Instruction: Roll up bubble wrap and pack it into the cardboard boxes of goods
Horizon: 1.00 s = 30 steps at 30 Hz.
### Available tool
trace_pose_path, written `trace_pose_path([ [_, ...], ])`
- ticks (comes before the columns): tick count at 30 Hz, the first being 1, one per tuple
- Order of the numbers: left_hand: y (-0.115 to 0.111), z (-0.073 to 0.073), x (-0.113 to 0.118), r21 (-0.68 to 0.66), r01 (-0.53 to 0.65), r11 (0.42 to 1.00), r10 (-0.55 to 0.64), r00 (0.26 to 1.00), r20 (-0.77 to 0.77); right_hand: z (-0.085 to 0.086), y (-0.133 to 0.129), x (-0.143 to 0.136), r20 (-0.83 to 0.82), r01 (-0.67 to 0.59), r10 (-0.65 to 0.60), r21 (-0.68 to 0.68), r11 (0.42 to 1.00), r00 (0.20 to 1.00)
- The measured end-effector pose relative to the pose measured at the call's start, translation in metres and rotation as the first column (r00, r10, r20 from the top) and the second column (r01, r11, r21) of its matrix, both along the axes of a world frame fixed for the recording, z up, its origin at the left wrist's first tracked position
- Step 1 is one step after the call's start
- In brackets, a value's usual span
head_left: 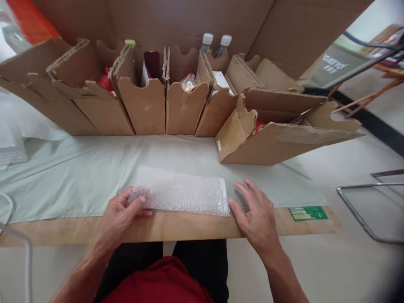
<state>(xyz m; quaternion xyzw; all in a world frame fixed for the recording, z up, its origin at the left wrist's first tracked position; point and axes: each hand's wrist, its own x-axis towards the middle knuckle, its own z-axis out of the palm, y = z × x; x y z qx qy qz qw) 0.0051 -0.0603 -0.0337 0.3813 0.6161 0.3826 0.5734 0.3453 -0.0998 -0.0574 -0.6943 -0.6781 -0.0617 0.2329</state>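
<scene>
A clear bubble wrap sleeve (189, 195) lies lengthwise near the front edge of the table. My left hand (128, 210) is closed on its left end, with the thumb on top and fingers underneath. Just past the sleeve's right end is my right hand (254, 208), its thumb and fingers spread apart. The right thumb tip is close to the sleeve's edge; whether it touches is unclear. What lies inside the sleeve, if anything, cannot be made out.
Cardboard bins (143, 109) stand in a row along the back, and another bin (284, 141) sits angled at right. Two white-capped bottles (206, 40) rise behind them. A green card (307, 213) lies on the wooden edge. White wrapping material (19, 126) is at left.
</scene>
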Motion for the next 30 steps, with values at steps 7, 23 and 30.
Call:
trace_pose_path([
  [7,0.008,0.018,-0.002,0.188,0.258,0.948,-0.105,0.807,-0.581,-0.001,0.015,-0.034,-0.036,-0.037,0.036,-0.025,0.999,0.999],
  [23,0.025,0.013,-0.002,0.444,0.575,0.687,0.174,0.463,-0.869,0.038,0.056,-0.083,-0.055,-0.322,0.319,-0.064,0.944,0.946],
  [30,0.041,-0.016,0.011,0.185,0.806,0.562,-0.055,0.26,-0.964,0.011,0.071,-0.104,-0.019,-0.492,0.514,-0.321,0.809,0.858],
])
